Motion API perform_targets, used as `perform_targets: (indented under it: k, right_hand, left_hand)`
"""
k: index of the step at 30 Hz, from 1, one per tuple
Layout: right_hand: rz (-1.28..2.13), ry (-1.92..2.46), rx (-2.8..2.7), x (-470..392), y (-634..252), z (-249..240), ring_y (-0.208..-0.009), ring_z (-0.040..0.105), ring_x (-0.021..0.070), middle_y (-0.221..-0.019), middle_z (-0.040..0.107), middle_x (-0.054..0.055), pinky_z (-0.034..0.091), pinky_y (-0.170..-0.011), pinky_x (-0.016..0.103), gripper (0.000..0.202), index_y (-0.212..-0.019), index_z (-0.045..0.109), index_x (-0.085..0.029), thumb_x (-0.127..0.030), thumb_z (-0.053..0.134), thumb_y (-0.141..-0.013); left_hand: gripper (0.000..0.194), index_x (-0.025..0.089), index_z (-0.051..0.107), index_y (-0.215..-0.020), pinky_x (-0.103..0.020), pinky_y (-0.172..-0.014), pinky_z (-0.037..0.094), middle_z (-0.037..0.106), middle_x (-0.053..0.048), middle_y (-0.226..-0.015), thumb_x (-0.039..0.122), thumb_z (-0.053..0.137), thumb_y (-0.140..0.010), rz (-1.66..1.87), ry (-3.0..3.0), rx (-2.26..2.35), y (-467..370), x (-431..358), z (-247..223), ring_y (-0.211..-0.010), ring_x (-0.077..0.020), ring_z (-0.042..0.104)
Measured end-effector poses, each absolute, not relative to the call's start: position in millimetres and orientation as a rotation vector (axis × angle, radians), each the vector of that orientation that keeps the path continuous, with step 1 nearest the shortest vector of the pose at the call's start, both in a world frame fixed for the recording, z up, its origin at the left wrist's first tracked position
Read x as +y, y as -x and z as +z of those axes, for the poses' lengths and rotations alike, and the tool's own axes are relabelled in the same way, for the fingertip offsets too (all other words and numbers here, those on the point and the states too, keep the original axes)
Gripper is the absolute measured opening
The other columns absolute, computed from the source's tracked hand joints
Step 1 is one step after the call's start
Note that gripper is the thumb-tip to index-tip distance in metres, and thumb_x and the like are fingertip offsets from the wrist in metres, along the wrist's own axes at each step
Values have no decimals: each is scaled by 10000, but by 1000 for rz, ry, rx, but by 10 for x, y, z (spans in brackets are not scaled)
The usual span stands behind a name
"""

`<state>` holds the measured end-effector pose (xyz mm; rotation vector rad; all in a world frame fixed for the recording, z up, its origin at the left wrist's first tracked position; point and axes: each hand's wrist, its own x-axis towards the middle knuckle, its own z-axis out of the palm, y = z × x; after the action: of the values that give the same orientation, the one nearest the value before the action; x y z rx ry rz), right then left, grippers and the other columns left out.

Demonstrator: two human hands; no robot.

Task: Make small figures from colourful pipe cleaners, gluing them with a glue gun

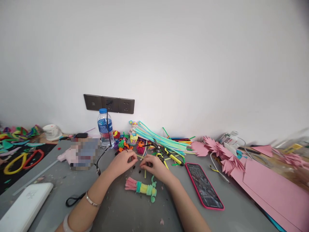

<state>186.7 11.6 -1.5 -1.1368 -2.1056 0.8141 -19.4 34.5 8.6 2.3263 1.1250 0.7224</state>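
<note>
Now your left hand (pixel 124 161) and right hand (pixel 154 166) curl beyond the pipe-cleaner figure (pixel 144 188); I can't tell whether they pinch anything.

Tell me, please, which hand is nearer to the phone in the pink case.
The right. The right hand is to the left of the phone, not touching it; the left hand is farther to the left, beyond the right hand.

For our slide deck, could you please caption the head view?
Left hand and right hand close together beyond a fuzzy figure, pliers and phone nearby.
</note>
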Motion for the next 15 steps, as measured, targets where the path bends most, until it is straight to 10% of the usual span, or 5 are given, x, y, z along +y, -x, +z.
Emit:
perform_targets:
  k: [15]
  right_hand:
    - [501,1251,-2165,92,-1800,-29,-744,533,171,-783,575,11,370,-676,265,137,-741,590,-189,-68,602,-804]
  left_hand:
    - [195,216,613,-784,-263,-611,426,617,-29,-790,297,472,-891,788,-2309,1127,158,311,114,-718,-177,573]
